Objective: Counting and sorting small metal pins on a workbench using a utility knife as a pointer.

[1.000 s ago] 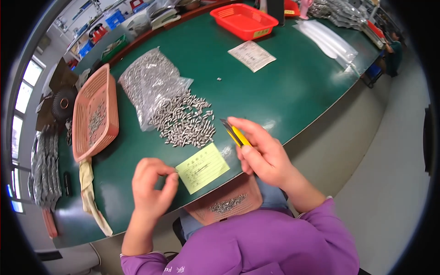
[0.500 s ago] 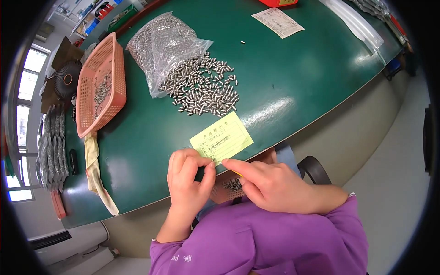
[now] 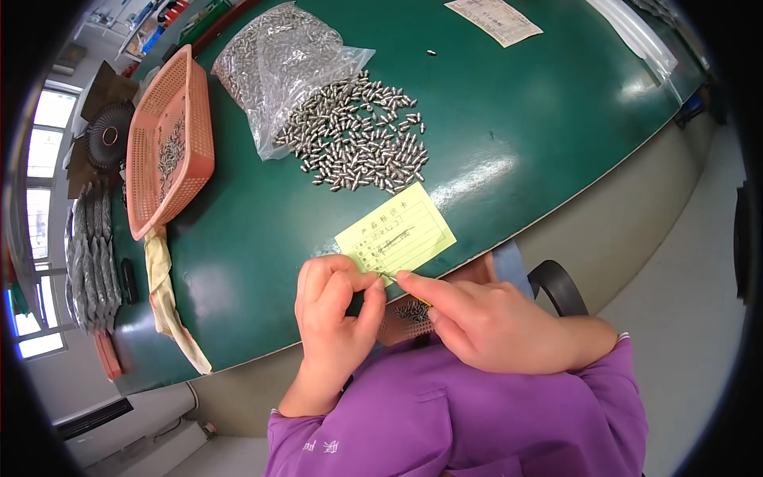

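My left hand [image 3: 334,310] pinches a small metal part [image 3: 383,275] between thumb and forefinger at the table's front edge. Closed around a thin tool with a yellow handle [image 3: 424,302] is my right hand [image 3: 501,330], its forefinger stretched along it toward the part. The tool's tip is too small to make out. Just beyond my fingers lies a yellow card [image 3: 421,230] with writing. Behind it spreads a pile of small pointed silver metal pieces [image 3: 362,147], spilling from a clear plastic bag [image 3: 274,63] full of them.
A pink plastic basket [image 3: 203,155] with some pieces stands at the left, beside a pale cloth strip [image 3: 160,278]. Another pink basket [image 3: 389,332] with pieces sits below the table edge. A paper slip [image 3: 497,20] and one loose piece [image 3: 431,52] lie farther back.
The view has shifted slightly, so the table things sit a little differently. Both hands keep their hold at the table edge, close together.
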Motion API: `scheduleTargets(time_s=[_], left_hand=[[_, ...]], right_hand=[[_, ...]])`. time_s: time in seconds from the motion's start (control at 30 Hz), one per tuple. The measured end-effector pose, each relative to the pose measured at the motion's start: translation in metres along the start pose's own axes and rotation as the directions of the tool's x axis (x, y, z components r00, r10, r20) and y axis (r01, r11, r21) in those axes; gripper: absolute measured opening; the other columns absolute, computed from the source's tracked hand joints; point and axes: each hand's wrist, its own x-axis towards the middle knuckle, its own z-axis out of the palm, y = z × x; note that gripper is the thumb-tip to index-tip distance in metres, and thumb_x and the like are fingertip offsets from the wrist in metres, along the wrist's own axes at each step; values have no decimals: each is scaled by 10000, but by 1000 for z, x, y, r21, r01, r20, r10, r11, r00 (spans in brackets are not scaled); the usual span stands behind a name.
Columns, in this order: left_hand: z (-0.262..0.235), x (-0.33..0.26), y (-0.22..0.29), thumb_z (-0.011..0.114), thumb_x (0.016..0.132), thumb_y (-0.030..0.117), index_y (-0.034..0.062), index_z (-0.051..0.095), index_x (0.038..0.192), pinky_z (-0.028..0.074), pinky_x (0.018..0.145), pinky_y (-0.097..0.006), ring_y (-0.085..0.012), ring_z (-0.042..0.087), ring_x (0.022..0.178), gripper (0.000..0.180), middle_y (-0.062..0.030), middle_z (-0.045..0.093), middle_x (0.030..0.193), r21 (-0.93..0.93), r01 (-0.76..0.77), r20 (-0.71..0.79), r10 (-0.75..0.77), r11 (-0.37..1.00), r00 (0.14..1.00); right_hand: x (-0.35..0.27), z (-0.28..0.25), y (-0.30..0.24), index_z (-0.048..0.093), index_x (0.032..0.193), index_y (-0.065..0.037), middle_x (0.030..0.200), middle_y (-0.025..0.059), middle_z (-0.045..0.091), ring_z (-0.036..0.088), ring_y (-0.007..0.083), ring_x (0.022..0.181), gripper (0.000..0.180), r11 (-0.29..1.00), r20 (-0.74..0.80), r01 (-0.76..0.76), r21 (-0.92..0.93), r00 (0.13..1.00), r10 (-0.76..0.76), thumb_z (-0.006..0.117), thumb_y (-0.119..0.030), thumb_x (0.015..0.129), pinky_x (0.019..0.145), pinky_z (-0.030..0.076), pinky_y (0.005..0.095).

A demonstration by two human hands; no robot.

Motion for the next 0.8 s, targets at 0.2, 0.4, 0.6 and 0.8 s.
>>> scheduleTargets(time_s=[0.2, 0.4, 0.6, 0.8], left_hand=[[1, 3, 1, 791, 702, -35, 48, 660, 821, 484, 702, -382, -279, 587, 822, 195, -92, 606, 902, -10, -14, 10, 14, 1000, 1000], [3, 2, -2, 792, 705, -21, 56, 668, 828, 482, 697, -379, -274, 588, 818, 191, -87, 606, 898, -13, -39, -10, 38, 999, 999], [-12, -6, 7, 817, 703, 30, 91, 709, 905, 487, 724, -379, -250, 607, 827, 237, -41, 624, 904, -93, -215, 111, 225, 972, 968], [-16, 5, 12, 786, 731, -7, 43, 711, 971, 512, 780, -381, -286, 635, 905, 256, -100, 672, 992, -90, -169, 100, 178, 981, 979]], right_hand=[[3, -1, 2, 542, 1374, 28, 744, 133, 624, 655, 272, 594, 503, 988, -40, 114, -105, 992, -119, 632, -84, 892, 545, 557, 397], [2, -3, -6, 561, 1366, 3, 774, 146, 646, 669, 273, 613, 496, 976, -15, 73, -207, 997, -77, 645, -110, 890, 555, 560, 386], [-1, -15, 8, 532, 1432, -70, 1183, 209, 699, 729, 345, 926, 488, 986, -215, 17, 168, 976, 20, 589, -70, 948, 796, 585, 411], [24, -41, 30, 497, 1477, -43, 878, 34, 642, 569, 64, 657, 461, 849, -345, 20, 528, 919, 193, 540, -92, 1021, 626, 510, 247]])
